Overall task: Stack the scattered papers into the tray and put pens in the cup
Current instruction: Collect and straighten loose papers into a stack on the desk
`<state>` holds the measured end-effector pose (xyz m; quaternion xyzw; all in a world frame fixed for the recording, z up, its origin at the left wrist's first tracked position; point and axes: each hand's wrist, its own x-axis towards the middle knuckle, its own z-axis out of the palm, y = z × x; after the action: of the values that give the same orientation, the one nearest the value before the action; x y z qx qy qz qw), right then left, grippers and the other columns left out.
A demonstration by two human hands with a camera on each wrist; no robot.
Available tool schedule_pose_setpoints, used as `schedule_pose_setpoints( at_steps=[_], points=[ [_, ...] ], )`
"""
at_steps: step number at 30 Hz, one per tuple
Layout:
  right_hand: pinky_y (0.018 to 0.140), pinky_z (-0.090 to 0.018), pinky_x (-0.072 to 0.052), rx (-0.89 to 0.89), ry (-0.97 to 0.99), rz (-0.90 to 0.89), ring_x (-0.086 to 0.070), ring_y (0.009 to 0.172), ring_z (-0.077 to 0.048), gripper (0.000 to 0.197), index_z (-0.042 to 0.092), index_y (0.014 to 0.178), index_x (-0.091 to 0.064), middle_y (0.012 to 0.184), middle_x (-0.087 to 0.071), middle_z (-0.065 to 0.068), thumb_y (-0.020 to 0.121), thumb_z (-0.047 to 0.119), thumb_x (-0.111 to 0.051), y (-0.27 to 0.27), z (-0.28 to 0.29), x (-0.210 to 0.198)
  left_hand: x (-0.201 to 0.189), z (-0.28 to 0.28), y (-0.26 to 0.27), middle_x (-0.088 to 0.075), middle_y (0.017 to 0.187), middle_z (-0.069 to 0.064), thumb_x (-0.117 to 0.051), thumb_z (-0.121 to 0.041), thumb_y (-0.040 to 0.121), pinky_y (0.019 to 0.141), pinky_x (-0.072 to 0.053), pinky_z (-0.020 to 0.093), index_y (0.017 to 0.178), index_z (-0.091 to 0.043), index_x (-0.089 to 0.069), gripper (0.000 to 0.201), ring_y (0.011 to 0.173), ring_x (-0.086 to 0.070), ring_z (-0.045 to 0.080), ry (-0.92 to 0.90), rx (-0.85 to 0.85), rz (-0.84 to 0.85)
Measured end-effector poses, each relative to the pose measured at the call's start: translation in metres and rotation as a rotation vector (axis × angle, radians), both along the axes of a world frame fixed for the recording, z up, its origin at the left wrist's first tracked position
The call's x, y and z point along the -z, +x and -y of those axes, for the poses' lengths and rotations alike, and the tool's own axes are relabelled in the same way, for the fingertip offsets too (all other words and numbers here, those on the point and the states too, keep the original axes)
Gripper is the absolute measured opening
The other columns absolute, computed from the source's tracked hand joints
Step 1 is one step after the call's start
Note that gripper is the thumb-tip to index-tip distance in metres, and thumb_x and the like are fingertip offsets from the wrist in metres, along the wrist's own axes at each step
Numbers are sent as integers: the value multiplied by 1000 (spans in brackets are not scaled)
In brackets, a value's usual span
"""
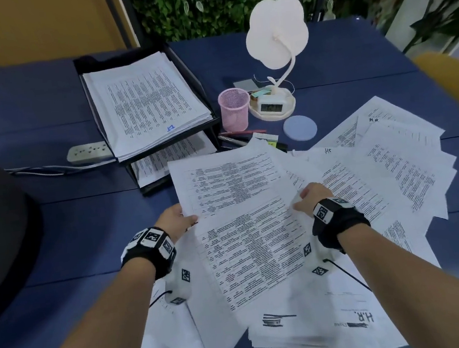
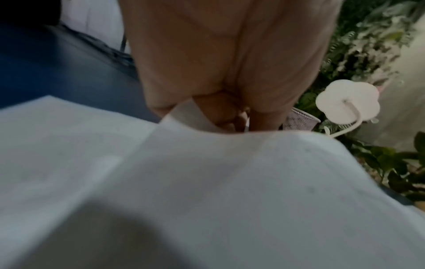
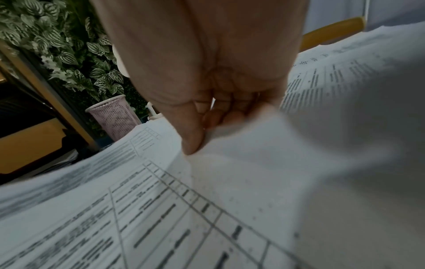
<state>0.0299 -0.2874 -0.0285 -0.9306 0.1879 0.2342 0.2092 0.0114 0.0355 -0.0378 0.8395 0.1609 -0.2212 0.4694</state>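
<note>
We hold a thin sheaf of white printed paper sheets [image 1: 234, 202] above the scattered pile on the blue tabletop [image 1: 44, 114], left hand [image 1: 174, 218] and right hand [image 1: 309, 197] pinching opposite edges; light, floppy, likely to slide apart.

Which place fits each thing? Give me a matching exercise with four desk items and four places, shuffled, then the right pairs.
Things:
1. pink cup
2. pens
3. clock
4. power strip

Places:
A. left of the tray
B. on the lamp base
C. between tray and lamp
D. on the table, in front of the cup

Pairs: 1-C, 2-D, 3-B, 4-A
</note>
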Motion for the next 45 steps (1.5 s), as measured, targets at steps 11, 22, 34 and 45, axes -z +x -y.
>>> schedule_pose_setpoints(
  at_steps=[11, 22, 34, 45],
  points=[
    [73, -28, -45, 76, 185, 353, -58, 88, -30, 22, 18, 87, -55, 96, -64, -9, 85, -3, -47, 13, -26, -11, -22, -28, 5, -56, 130, 6, -53, -28, 93, 82, -44, 24, 132, -16, -50, 41, 110, -57, 26, 453, 432, -104],
    [86, -29, -43, 202, 316, 443, -57, 104, -26, 29, 13, 113, -54, 107, -62, -5, 84, 13, -62, 21, -42, -19, -17, -5, -9, -64, 101, 1, -78, -12, 74, 77, -44, 26, 110, -14, -59, 40, 95, -60, 20, 185, 108, 148],
    [90, -32, -43, 553, 495, 295, -57, 110, -32, 62, 7, 136, -38, 125, -54, -14, 87, 38, -61, 3, -36, -4, -7, -23, -15, -66, 117, 6, -75, -3, 76, 99, -47, 42, 124, -12, -52, 54, 106, -63, 19, -309, -276, 175],
    [53, -21, -36, 157, 435, 89, -52, 70, -23, 10, 6, 92, -60, 86, -59, -14, 92, 15, -57, -4, -36, -3, -1, -16, -13, -60, 124, 17, -60, -29, 91, 91, -47, 41, 128, -5, -49, 45, 112, -57, 36, 46, -191, 0]
  ],
)
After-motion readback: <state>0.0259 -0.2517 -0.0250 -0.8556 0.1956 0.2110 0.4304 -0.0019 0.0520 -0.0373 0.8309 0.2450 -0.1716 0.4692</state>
